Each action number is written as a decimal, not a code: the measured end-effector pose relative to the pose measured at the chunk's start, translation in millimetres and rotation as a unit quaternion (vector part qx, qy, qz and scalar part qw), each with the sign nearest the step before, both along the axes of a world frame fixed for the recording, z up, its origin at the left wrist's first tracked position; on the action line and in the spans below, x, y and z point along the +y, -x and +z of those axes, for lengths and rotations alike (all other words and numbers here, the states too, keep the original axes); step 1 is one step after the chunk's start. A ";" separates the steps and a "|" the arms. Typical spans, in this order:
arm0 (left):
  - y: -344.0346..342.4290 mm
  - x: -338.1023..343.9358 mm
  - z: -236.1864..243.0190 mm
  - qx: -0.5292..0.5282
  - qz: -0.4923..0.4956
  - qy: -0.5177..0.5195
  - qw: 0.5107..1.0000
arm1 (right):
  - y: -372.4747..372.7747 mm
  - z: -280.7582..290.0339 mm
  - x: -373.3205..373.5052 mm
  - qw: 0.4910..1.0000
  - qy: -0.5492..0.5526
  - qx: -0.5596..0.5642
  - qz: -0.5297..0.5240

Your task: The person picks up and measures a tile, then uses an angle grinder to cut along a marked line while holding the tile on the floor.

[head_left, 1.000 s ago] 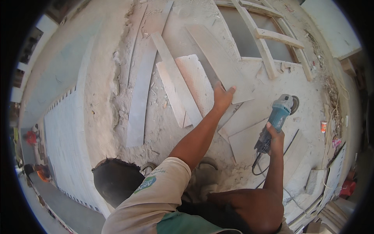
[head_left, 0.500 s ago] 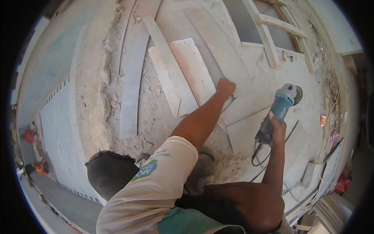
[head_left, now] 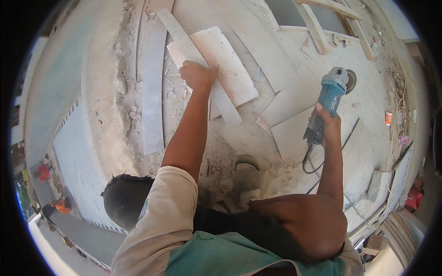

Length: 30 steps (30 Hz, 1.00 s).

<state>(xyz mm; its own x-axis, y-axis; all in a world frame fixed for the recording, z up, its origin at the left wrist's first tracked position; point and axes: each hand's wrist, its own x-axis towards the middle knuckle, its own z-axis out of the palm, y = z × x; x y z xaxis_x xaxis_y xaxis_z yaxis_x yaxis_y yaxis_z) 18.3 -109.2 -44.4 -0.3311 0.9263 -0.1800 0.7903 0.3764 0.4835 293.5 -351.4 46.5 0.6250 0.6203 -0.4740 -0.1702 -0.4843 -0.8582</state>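
Observation:
My right hand is wrapped round the body of a blue-and-grey angle grinder, its disc at the upper right and its cord trailing down. My left hand has its fingers curled over the edges of a narrow grey strip, which looks like cut tile or board. Beneath that strip lies a thick white slab dusted pinkish. The strip rests slantwise across the slab, its near end past the slab's edge.
Long grey strips lie left and right of the slab. Flat pieces overlap near the grinder. A wooden frame lies at the far right. Rubble and dust cover the floor, with a rough concrete ledge at left.
My left hand has moved left from the edge of the wide board onto the narrow strip and grips it. The grinder stays in my right hand. The whole view has shifted slightly.

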 end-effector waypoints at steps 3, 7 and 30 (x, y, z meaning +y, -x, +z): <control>-13.7 -2.2 -3.6 -0.008 0.025 0.001 1.000 | 2.7 2.0 -7.2 1.000 -0.003 0.001 0.007; -14.2 -26.6 16.5 -0.058 0.089 -0.030 0.994 | 8.3 1.5 -8.3 1.000 0.003 0.004 0.005; -80.0 -27.0 1.0 -0.074 -0.035 -0.097 0.992 | 11.3 4.0 -6.0 0.999 -0.032 0.017 0.022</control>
<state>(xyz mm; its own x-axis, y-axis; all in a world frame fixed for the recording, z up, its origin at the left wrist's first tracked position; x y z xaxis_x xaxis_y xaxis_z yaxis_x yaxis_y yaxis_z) 98.3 -136.2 -43.4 -0.2482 0.9680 -0.0376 0.7263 0.2117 0.6540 282.2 -357.3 50.5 0.5810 0.6760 -0.4533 -0.1803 -0.4361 -0.8816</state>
